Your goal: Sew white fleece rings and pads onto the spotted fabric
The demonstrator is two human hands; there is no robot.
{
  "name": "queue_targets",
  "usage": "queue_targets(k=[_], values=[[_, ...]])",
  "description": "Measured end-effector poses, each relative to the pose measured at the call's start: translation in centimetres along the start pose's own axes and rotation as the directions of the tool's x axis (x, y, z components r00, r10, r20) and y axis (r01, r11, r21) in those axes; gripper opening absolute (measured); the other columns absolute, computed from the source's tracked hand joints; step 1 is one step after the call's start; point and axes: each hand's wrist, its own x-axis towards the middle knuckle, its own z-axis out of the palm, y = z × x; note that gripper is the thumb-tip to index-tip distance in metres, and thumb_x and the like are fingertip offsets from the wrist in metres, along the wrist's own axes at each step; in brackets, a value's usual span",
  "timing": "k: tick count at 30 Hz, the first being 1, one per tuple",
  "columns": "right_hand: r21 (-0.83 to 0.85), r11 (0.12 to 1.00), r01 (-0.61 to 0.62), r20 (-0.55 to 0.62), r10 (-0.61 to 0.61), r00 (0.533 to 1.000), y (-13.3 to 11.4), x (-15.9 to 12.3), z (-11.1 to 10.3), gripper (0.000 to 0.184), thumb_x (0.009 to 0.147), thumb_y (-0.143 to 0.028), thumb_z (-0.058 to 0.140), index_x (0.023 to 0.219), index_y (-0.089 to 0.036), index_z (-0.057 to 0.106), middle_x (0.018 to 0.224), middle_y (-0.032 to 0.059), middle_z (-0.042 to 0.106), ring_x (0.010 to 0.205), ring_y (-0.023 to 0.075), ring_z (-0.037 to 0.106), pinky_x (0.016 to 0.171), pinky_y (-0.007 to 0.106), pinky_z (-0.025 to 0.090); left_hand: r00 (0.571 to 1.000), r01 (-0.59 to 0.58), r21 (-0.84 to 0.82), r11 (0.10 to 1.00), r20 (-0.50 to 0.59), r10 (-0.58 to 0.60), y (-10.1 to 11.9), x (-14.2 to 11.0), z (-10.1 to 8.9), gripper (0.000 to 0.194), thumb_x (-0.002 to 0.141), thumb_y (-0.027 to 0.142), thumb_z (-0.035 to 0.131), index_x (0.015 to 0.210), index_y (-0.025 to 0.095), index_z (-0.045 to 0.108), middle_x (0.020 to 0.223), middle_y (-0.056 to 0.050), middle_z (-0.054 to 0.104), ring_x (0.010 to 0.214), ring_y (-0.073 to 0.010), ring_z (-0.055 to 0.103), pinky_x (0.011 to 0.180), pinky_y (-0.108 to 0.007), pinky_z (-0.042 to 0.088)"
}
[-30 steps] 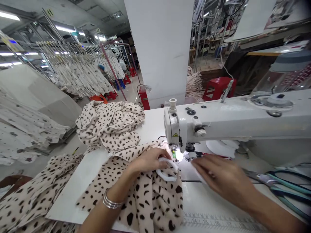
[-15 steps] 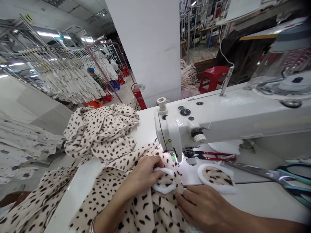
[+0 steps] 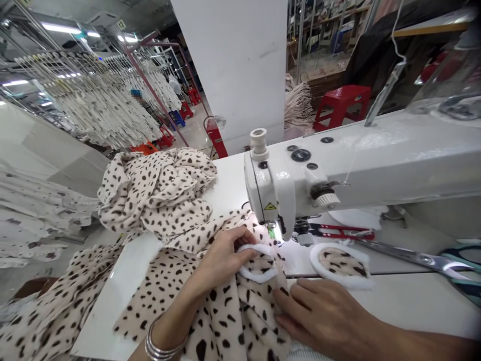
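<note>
left hand [image 3: 221,260] narrow, gripping the spotted fabric [image 3: 233,306] and its white-bound round edge [image 3: 256,264], just in front of the presser foot [image 3: 305,239]. fabric lies on the table [image 3: 421,306] under the sewing machine head [image 3: 270,188], not under the needle. right hand [image 3: 323,313] wide, fingers [image 3: 293,296] flat on the same fabric, no pinch. just beyond it: white-edged round patch [image 3: 340,263], red snips [image 3: 338,231], shears [image 3: 421,259]. more spotted cloth [image 3: 158,193] heaped past the left hand. bangles [image 3: 161,346] on left wrist.
</note>
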Motion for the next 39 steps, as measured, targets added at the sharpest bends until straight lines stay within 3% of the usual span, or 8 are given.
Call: queue_targets(k=[3,9,15,23,29,39], values=[[0.03,0.998,0.059,0.035,-0.06,0.998,-0.2,-0.1,0.1,0.016,0.094,-0.021,0.052,0.104,-0.013,0.062,0.068,-0.001,0.059,0.057,0.0131,0.051,0.049,0.032,0.03,0.999,0.023,-0.03,0.999,-0.048,-0.025,0.3,-0.2,1.1,0.011,0.08,0.028,0.064,0.085,0.018,0.067,0.083,-0.001,0.066,0.077,-0.0177,0.059,0.066,-0.026,0.045],[0.041,0.998,0.051,0.037,-0.052,0.998,-0.3,0.2,0.0,0.013,0.094,-0.018,0.051,0.099,-0.013,0.061,0.064,-0.0015,0.056,0.055,0.0131,0.05,0.049,0.032,0.029,0.994,0.044,-0.021,0.999,-0.098,-0.046,0.1,0.2,2.2,0.01,0.08,0.027,0.064,0.083,0.018,0.067,0.084,-0.003,0.069,0.079,-0.0199,0.062,0.071,-0.028,0.047],[0.044,0.998,0.04,0.045,-0.042,0.998,-0.3,0.2,-0.1,0.013,0.095,-0.02,0.05,0.098,-0.014,0.061,0.066,-0.0009,0.058,0.057,0.0138,0.051,0.049,0.033,0.029,0.996,0.013,-0.017,1.0,-0.083,-0.014,-0.4,0.4,2.6,0.01,0.083,0.028,0.062,0.086,0.018,0.064,0.093,-0.006,0.069,0.088,-0.0224,0.063,0.077,-0.032,0.048],[0.052,0.998,0.019,0.044,-0.022,0.999,-0.4,0.3,-0.1,0.015,0.095,-0.018,0.05,0.101,-0.014,0.063,0.066,-0.0007,0.06,0.058,0.0136,0.054,0.049,0.032,0.032,0.998,-0.011,-0.09,0.996,-0.066,0.005,-0.8,0.4,2.7,0.007,0.08,0.025,0.064,0.081,0.018,0.062,0.088,-0.005,0.067,0.085,-0.0207,0.063,0.075,-0.03,0.048],[0.058,0.997,0.043,0.088,-0.048,0.995,-0.3,0.4,-0.6,0.017,0.096,-0.018,0.048,0.092,-0.016,0.064,0.068,0.0006,0.061,0.059,0.0141,0.054,0.051,0.032,0.034,1.0,0.001,-0.12,0.993,-0.007,-0.002,-0.8,0.3,2.3,0.004,0.078,0.021,0.064,0.078,0.018,0.061,0.09,-0.004,0.068,0.088,-0.0207,0.063,0.076,-0.028,0.048],[0.108,0.994,0.014,0.084,-0.023,0.996,-0.1,0.4,-0.5,0.018,0.097,-0.02,0.047,0.093,-0.016,0.065,0.068,0.0,0.061,0.058,0.0144,0.054,0.05,0.031,0.034,0.998,-0.007,-0.075,0.997,-0.057,0.003,-1.3,0.4,2.7,0.005,0.08,0.023,0.062,0.081,0.019,0.06,0.091,-0.005,0.067,0.087,-0.0208,0.062,0.075,-0.029,0.047]])
